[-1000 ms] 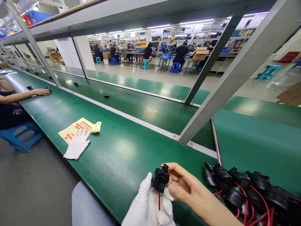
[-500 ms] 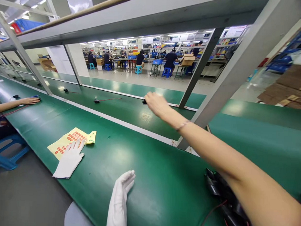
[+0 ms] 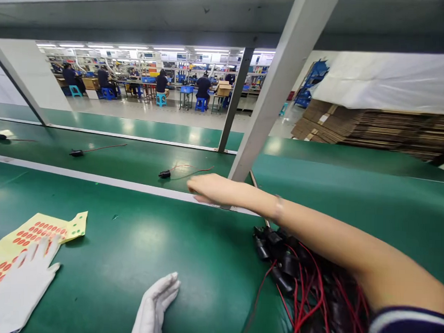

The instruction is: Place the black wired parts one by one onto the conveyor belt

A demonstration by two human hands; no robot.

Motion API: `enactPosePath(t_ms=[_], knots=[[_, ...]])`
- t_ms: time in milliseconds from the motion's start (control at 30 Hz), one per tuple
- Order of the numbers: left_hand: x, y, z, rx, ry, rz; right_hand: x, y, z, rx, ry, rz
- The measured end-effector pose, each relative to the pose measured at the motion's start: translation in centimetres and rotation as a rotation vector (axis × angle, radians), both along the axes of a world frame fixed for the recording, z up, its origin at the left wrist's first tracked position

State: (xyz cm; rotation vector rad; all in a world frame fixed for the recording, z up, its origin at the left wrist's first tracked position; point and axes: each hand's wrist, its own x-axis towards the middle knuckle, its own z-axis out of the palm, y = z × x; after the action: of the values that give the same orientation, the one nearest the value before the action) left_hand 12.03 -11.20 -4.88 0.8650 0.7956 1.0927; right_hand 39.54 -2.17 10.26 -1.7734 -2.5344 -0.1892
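My right hand (image 3: 210, 186), bare, reaches over the white rail, its fingers slightly blurred and apparently holding nothing. Just beyond its fingertips, a small black cylindrical part (image 3: 165, 174) with thin red wires lies on the green belt. My left hand (image 3: 159, 300), in a white glove, is over the near green table with its fingers together, loosely curved and holding nothing. Under my right forearm is a heap of black parts (image 3: 287, 266) with tangled red wires, partly hidden by the arm.
On the left, an empty white glove (image 3: 21, 286) lies over a yellow sheet of red stickers (image 3: 41, 230). More black wired parts (image 3: 77, 152) rest along the belt. A slanted metal post (image 3: 268, 90) rises near my right wrist. Stacked flat cardboard (image 3: 372, 130) stands behind; people sit farther back.
The view has turned right. My right hand has drawn back toward the rail, and the black part it held is now on the belt. More of the heap shows.
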Motion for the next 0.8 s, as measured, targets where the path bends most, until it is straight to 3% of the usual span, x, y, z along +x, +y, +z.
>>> enactPosePath(t_ms=[67,133,233,333,500,667,800], knots=[[1.3,-0.7,0.3,-0.063,0.006,-0.04,1.9,-5.5,-0.9,-0.075,-0.074,0.047],[2.6,-1.6,0.5,-0.093,0.019,-0.094,3.6,-10.3,-2.9,-0.087,-0.146,0.01],[4.2,-3.0,1.0,-0.045,0.07,-0.197,5.5,-14.8,-6.2,-0.034,-0.218,-0.102],[4.9,-3.7,1.6,0.009,0.128,-0.275,6.4,-17.1,-7.5,0.028,-0.239,-0.171],[5.5,-4.1,2.0,0.007,0.158,-0.253,5.8,-20.8,-7.2,0.098,-0.27,-0.239],[7.3,-4.8,0.6,-0.052,0.138,-0.313,4.8,-22.8,-8.0,0.193,-0.312,-0.403],[9.4,-5.0,-0.4,-0.114,0.178,-0.36,4.9,-22.8,-7.5,0.246,-0.245,-0.368]])
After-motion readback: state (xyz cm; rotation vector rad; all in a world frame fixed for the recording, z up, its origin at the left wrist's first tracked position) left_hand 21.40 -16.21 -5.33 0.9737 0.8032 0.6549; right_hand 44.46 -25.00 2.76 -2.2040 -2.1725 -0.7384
